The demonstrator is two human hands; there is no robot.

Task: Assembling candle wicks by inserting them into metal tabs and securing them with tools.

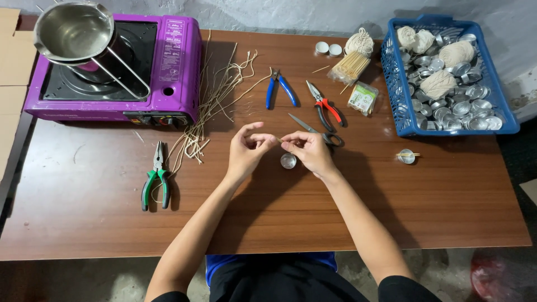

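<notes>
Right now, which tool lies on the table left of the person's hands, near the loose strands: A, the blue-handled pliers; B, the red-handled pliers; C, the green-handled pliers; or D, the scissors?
C: the green-handled pliers lie left of the left hand, just below the strands, while the blue-handled pliers and red-handled pliers sit farther back and the scissors lie by the right hand.

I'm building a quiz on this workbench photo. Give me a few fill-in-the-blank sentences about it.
1. The pot sits on a stove coloured ____.
2. The pliers left of the hands have ____ handles.
3. The metal cups and string balls lie in a ____ basket.
4. Both hands, left and right, meet just above a small ____ cup.

Missing words: purple; green; blue; metal
</notes>
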